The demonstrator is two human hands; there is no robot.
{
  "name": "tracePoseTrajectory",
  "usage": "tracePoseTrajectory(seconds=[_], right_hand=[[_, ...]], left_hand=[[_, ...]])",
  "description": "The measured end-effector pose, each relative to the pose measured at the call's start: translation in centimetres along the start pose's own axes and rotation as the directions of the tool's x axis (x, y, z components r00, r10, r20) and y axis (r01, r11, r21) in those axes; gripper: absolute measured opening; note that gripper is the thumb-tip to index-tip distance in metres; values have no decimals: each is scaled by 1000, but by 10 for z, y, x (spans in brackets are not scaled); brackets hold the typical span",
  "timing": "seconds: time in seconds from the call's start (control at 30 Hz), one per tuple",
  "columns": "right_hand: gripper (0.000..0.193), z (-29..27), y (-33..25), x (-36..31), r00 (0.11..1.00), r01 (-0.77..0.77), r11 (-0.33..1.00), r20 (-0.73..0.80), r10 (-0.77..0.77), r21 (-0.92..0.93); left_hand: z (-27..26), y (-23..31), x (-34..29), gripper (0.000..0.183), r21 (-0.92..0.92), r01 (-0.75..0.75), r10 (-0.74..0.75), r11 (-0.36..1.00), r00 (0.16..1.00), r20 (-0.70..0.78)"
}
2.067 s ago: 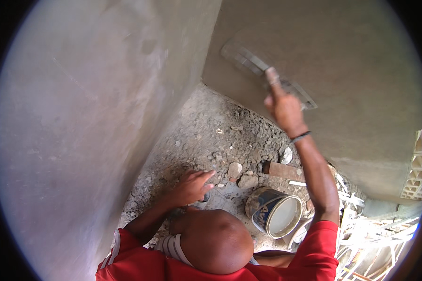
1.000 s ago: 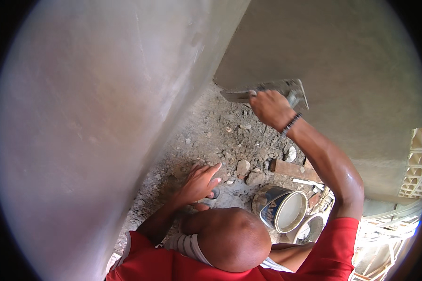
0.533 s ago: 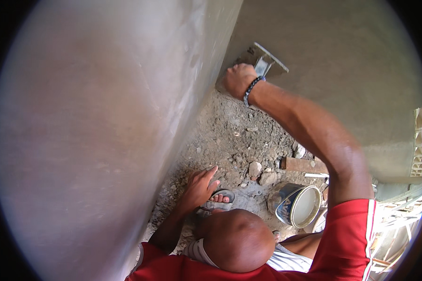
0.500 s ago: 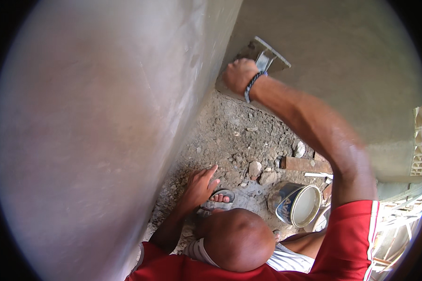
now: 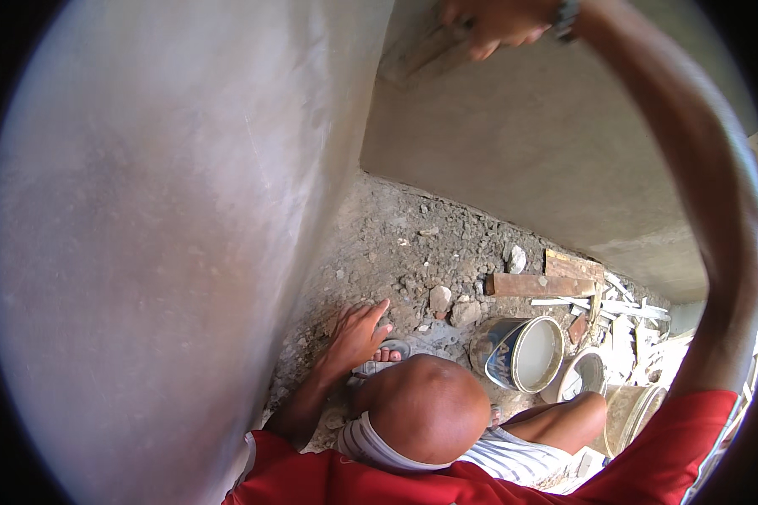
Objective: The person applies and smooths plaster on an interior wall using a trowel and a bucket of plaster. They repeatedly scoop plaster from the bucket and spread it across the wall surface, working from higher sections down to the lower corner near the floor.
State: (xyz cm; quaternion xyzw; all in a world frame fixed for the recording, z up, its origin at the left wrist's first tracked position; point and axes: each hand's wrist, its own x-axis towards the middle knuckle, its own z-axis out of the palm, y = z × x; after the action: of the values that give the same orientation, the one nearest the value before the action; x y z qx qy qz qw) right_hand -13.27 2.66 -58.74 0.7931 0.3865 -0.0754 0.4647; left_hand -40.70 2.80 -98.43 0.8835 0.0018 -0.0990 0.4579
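High at the top edge, my right hand (image 5: 501, 21) is closed around a plastering trowel (image 5: 421, 55), whose blade is partly blurred. The blade lies against the grey plastered far wall (image 5: 522, 151), close to the corner with the left wall (image 5: 168, 219). My left hand (image 5: 358, 337) hangs low beside my bent knee, fingers spread and empty, over my sandalled foot. The trowel's handle is mostly hidden by my right hand.
Loose rubble (image 5: 396, 236) and stones cover the ground along the walls. To my right stand a blue-labelled bucket (image 5: 497, 349), a second pail (image 5: 585, 370) and a larger drum (image 5: 627, 417). Behind them lie a wooden plank (image 5: 535, 286) and white strips (image 5: 640, 310).
My right hand and the trowel have moved up the far wall from near its base, and my right arm is more stretched out. My left hand stays almost in place.
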Motion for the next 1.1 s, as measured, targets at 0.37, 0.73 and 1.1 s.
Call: tracePoseTrajectory(seconds=[0.37, 0.73, 1.1], right_hand=[[66, 175, 10, -154, 956, -59, 764, -185, 229, 642], [67, 277, -24, -37, 343, 218, 671, -700, 627, 708], [75, 325, -106, 53, 816, -32, 759, -421, 395, 650]], left_hand=[[8, 12, 2, 55, -77, -48, 53, 996, 997, 63], [33, 28, 6, 55, 14, -79, 76, 997, 982, 174], [65, 31, 6, 55, -64, -92, 100, 994, 986, 137]])
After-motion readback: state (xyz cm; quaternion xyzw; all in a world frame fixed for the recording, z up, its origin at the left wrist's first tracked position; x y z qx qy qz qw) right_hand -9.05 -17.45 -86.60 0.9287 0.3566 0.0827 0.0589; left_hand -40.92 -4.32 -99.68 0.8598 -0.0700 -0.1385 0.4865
